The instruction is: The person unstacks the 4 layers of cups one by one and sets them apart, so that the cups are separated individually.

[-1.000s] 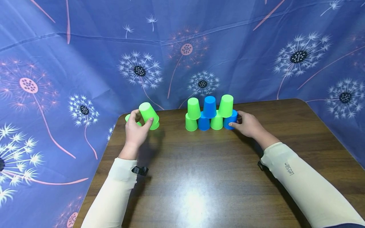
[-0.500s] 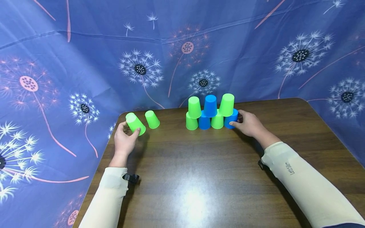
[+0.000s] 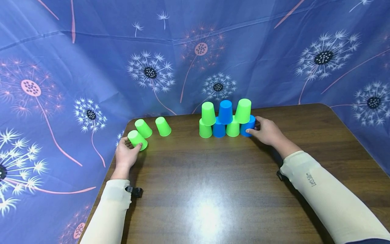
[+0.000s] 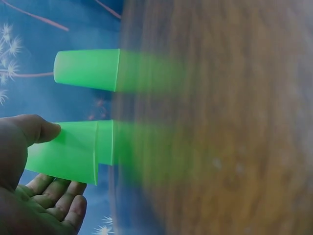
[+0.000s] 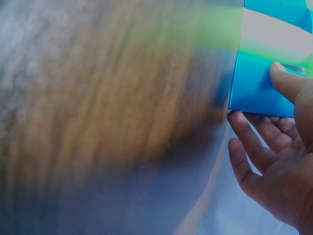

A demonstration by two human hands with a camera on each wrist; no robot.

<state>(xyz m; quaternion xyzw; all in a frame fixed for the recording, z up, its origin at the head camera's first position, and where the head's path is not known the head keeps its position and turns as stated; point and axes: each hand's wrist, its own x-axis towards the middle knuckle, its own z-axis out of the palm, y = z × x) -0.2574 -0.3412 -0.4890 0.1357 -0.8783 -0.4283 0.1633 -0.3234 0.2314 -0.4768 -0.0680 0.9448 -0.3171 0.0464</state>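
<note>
My left hand (image 3: 125, 156) holds an upside-down green cup (image 3: 137, 139) at the table's left end, thumb on the near side. In the left wrist view, that held cup (image 4: 63, 152) overlaps another green cup (image 4: 106, 142) behind it. Two more upside-down green cups (image 3: 143, 128) (image 3: 163, 126) stand just beyond. My right hand (image 3: 269, 132) grips the blue cup (image 3: 247, 126) at the right end of a two-row stack, its thumb on the near face. In the right wrist view, its fingers lie along the side of this blue cup (image 5: 259, 85).
The stack's lower row also has green (image 3: 205, 129), blue (image 3: 218, 128) and green (image 3: 233, 128) cups. On top sit green (image 3: 208, 113), blue (image 3: 225, 112) and green (image 3: 243, 110) ones. A flowered blue cloth (image 3: 262, 67) hangs behind the brown table (image 3: 198, 169).
My left hand has carried the green cup left and nearer to me, from above the other green cup. My right hand has stayed at the blue cup; the stack stands as before.
</note>
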